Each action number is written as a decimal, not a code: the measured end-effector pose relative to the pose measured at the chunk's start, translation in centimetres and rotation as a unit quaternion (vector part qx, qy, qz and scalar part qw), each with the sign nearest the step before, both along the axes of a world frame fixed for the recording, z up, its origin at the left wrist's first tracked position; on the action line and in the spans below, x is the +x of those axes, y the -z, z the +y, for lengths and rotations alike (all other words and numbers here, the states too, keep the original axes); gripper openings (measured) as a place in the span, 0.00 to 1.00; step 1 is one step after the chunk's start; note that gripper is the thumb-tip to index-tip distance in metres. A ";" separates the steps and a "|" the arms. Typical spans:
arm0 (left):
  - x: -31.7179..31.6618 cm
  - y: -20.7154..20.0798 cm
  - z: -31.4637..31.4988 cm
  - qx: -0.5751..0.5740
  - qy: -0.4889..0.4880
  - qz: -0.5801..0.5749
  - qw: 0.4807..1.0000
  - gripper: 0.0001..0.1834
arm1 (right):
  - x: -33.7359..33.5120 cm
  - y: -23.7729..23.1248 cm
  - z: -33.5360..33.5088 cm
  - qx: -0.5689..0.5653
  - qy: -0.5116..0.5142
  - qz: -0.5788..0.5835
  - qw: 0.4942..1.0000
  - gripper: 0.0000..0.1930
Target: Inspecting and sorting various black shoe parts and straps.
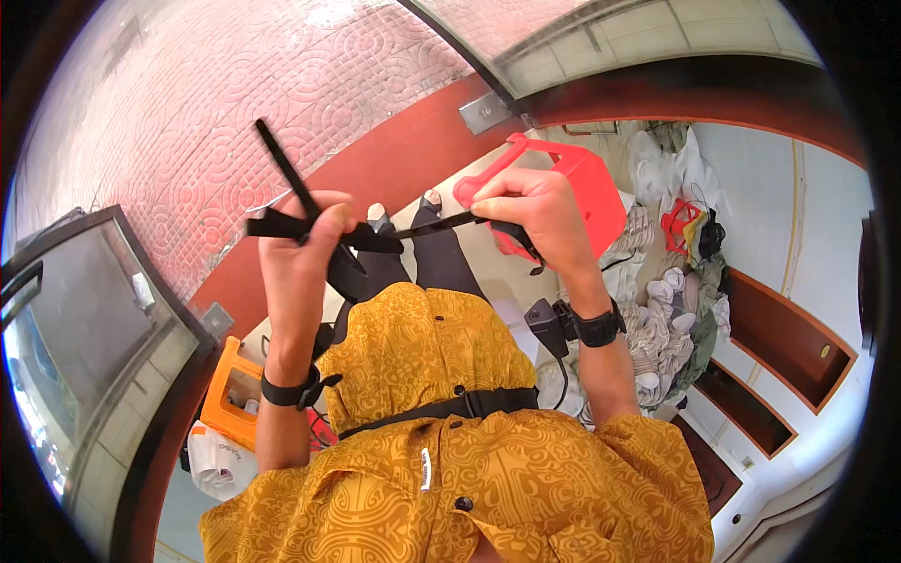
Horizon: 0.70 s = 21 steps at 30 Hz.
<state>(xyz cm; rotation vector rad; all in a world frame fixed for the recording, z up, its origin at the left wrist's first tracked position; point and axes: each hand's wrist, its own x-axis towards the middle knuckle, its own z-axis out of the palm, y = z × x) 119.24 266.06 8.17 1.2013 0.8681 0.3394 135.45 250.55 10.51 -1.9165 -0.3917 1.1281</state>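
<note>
A black strap (435,226) stretches between my two hands above my lap. My left hand (302,267) is closed around its left part, with the thumb pressed on top; a stiff-looking black end (284,164) sticks up past the fingers, and other black pieces jut out to both sides. My right hand (542,214) pinches the strap's other end between thumb and fingers. Below that hand hangs a short dark tail with a small piece at its tip. Whether all these black pieces are one strap, I cannot tell.
A red plastic stool (591,188) stands behind my right hand. Right of it lies a heap of striped and white cloth (657,328). An orange stool (230,389) and a white bag (221,460) are at my left. Glass doors stand open onto pink paving (216,122).
</note>
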 end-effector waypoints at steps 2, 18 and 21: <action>1.0 -0.8 -0.8 0.003 0.080 0.044 0.996 0.05 | -0.6 -0.2 0.5 0.008 -0.022 -0.005 1.000 0.06; 2.9 2.5 -6.0 -0.189 0.318 0.022 0.929 0.08 | -2.0 1.3 -2.0 0.102 0.064 0.028 0.992 0.06; 3.8 2.2 -7.4 -0.231 0.289 0.034 0.928 0.09 | -1.9 2.8 -3.3 0.116 0.141 -0.025 0.983 0.06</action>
